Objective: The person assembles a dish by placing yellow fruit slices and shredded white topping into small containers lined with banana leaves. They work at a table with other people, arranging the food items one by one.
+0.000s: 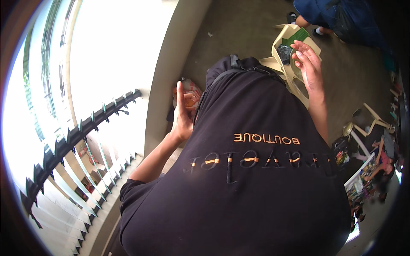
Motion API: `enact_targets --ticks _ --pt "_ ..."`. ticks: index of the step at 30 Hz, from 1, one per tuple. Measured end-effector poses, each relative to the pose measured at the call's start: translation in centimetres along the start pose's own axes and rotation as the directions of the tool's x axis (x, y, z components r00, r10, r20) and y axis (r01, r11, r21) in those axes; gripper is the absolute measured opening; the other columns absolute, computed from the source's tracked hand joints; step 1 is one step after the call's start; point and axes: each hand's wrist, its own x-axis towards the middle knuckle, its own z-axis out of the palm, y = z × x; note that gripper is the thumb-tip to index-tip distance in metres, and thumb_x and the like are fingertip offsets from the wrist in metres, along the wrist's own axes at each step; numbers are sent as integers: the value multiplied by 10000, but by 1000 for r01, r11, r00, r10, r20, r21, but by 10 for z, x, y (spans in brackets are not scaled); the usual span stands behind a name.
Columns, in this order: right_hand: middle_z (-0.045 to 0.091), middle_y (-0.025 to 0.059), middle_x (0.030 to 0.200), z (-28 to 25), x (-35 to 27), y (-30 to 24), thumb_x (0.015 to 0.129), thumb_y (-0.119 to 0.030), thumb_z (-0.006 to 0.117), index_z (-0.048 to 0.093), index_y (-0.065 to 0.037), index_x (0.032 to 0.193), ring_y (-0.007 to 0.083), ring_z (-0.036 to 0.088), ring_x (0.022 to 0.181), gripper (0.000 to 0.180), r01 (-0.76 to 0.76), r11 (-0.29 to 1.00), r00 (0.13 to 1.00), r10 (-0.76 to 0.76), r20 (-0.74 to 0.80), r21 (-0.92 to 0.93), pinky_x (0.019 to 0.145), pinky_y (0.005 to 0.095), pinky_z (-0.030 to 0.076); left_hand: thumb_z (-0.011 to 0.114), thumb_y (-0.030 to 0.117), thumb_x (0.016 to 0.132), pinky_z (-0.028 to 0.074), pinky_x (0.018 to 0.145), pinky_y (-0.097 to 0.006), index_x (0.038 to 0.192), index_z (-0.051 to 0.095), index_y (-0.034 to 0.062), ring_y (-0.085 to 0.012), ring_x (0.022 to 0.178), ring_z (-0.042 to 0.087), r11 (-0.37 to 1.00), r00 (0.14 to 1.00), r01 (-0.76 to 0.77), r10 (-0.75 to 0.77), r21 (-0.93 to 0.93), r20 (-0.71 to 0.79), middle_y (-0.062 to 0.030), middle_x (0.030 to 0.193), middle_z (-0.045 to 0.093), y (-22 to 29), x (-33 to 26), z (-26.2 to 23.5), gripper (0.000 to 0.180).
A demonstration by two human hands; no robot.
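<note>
My left hand (183, 121) is beside my body with the thumb stretched up and the fingers partly bent, holding nothing I can see. Just behind it lies a red and white plastic bag (194, 90) with something orange showing. My right hand (309, 68) is raised, its fingers loosely curled and apart, with nothing visible between them. Behind and below that hand is a cream plastic chair (288, 32). On the chair are a dark, crumpled bundle (283, 54) and a green piece (300, 35). My black shirt (256, 200) with stitched lettering fills the middle.
Along the left runs a bright louvred window (85, 128) with glass slats and a dark frame, above a pale ledge (160, 64). A person in blue (346, 21) is at the top right. More chairs (373, 121), people and clutter crowd the right edge.
</note>
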Motion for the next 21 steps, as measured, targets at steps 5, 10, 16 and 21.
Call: enact_targets --ticks 5,10,16,21 --pt "581 41 1115 -5 -9 14 869 -120 594 552 -28 1191 54 520 848 338 -38 999 997 39 -69 12 675 168 383 465 -8 753 518 686 -299 1481 -147 123 -168 775 592 988 986 149 -146 -32 84 -135 1079 449 17 26 -28 960" --pt "583 38 1119 -9 -7 13 864 -114 588 564 -38 1189 46 517 841 334 -17 1000 995 17 -102 0 668 170 377 651 75 790 525 648 -279 1482 -134 122 -167 778 603 971 991 134 -125 -198 57 -142 1068 475 14 52 -34 1048" --pt "579 48 1134 -9 -1 3 863 -86 589 565 -30 1188 55 529 847 331 -15 997 994 6 -106 -79 694 182 408 806 165 705 487 559 -267 1486 18 55 -155 729 594 866 956 -262 173 425 236 -140 1022 538 -10 74 -58 1114" --pt "583 65 1132 -2 2 3 860 -81 617 563 -9 1180 82 555 872 333 90 969 991 -111 -79 -230 809 225 450 824 163 682 361 420 -220 1471 -15 -6 -64 451 437 771 923 -367 372 520 99 -125 1069 551 -8 124 -80 1164"
